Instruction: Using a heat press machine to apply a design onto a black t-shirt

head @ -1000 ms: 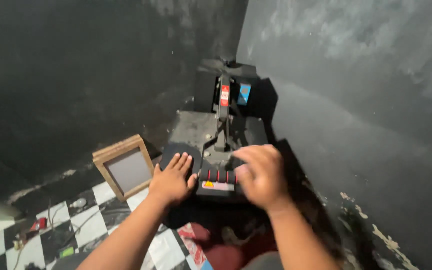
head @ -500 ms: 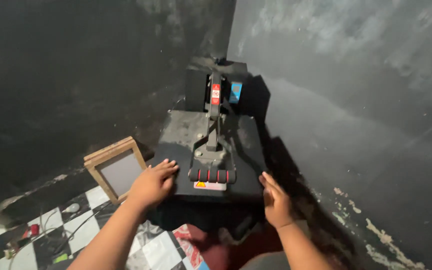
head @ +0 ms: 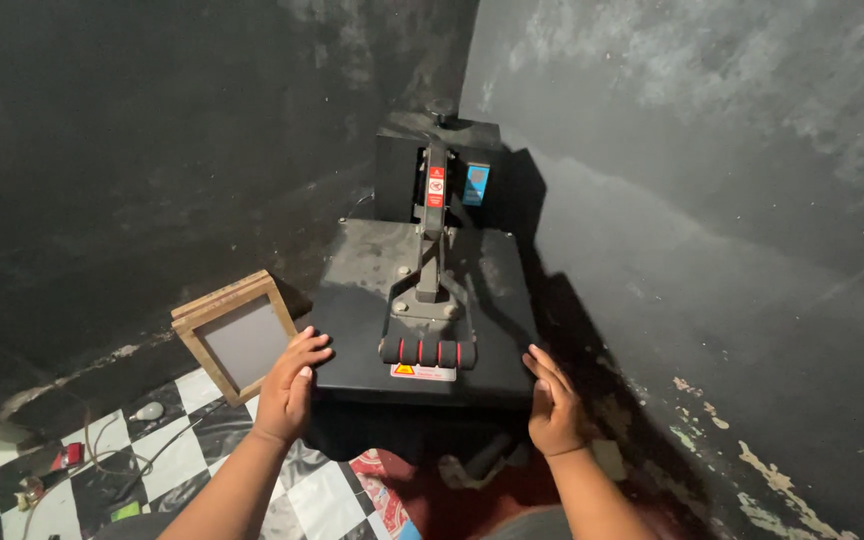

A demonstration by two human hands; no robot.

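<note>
A black heat press machine (head: 372, 290) stands in the corner of a dark room, its flat top plate closed. A lever arm runs down its middle to a handle with red and black foam grips (head: 429, 352). My left hand (head: 289, 388) rests flat against the near left corner of the plate, fingers spread. My right hand (head: 554, 402) is held edge-on against the near right corner, fingers straight. Neither hand holds anything.
A wooden frame with a grey mesh panel (head: 235, 334) leans against the left wall. Cables and small items (head: 72, 458) lie on the black-and-white checkered floor. A red cloth (head: 422, 495) lies below the press. Dark walls close in behind and to the right.
My right hand left the foam handle and dropped to the plate's near right corner. My left hand slid from the top of the plate to its near left corner.
</note>
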